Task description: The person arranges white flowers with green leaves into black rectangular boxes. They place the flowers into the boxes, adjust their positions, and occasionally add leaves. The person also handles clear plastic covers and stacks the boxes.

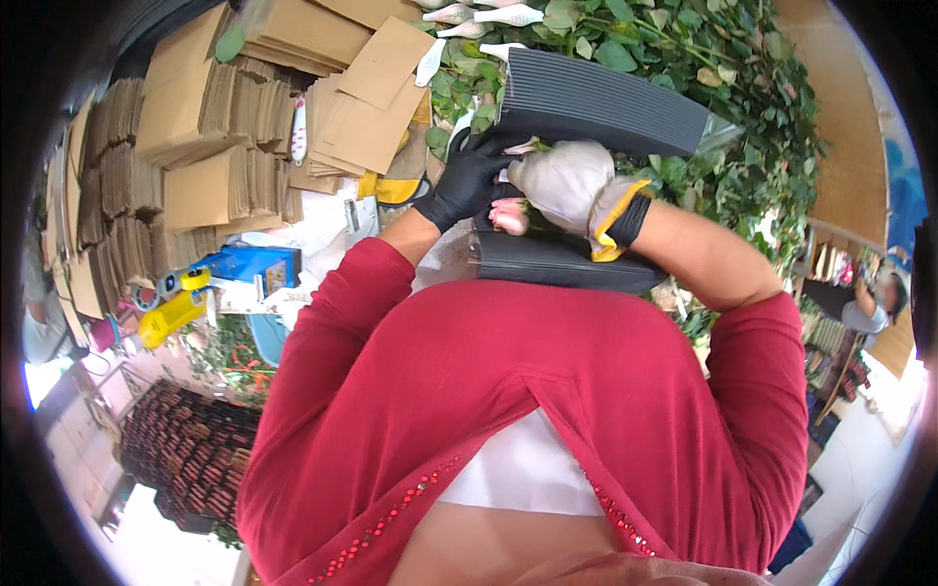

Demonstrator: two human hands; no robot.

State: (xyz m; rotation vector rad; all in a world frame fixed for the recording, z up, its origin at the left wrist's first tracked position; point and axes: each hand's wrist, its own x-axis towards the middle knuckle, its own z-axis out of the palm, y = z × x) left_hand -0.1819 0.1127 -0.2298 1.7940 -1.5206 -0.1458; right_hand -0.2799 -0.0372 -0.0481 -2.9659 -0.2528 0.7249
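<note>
My left hand, in a black glove, is bent inward between two black ribbed blocks. Its fingers look curled, but what they hold is hidden against the dark surface. My right hand wears a pale grey work glove with a yellow cuff over a black one. It is closed, its fingertips meeting the left hand's, and its grip is covered by the glove. A pink rose lies just below the hands, at the nearer black ribbed block. A pale rosebud shows above them, by the farther black ribbed block.
Stacks of flat brown cardboard stand at the left. Leafy green stems heap at the far right. White mesh sleeves lie at the back. A blue box and a yellow bottle are left of me. Another person is far right.
</note>
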